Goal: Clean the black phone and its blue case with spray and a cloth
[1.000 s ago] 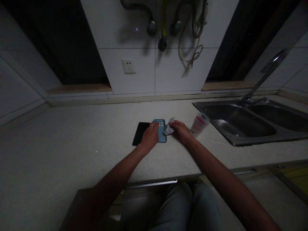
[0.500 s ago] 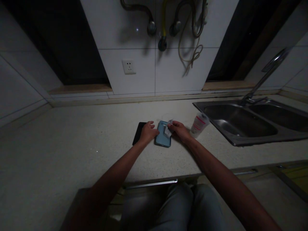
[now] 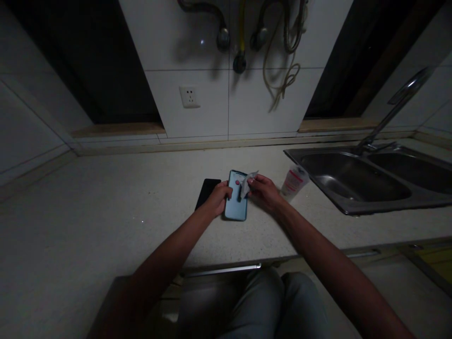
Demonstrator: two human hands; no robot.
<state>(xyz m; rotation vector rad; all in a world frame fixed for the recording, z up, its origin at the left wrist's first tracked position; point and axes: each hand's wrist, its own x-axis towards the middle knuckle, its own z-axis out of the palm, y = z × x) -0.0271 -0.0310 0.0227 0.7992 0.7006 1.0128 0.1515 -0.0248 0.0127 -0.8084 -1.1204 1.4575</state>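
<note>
A light blue phone case (image 3: 236,202) lies on the pale countertop (image 3: 106,197), its camera cut-outs toward the wall. My left hand (image 3: 217,200) grips the case along its left edge, fingers curled over it. My right hand (image 3: 263,190) pinches a small crumpled white wipe (image 3: 247,181) and holds it against the upper right of the case. A black phone (image 3: 207,190) lies flat just left of the case, partly hidden by my left hand.
A small plastic bottle with a red and white label (image 3: 293,180) lies tilted right of my right hand. A steel double sink (image 3: 353,179) with a tap (image 3: 395,108) fills the right. A wall socket (image 3: 189,96) and hanging hoses (image 3: 282,47) are on the tiled wall.
The blue case has been turned and lifted from flat under my left palm to held by its left edge. My right hand brought the wipe onto the case's top.
</note>
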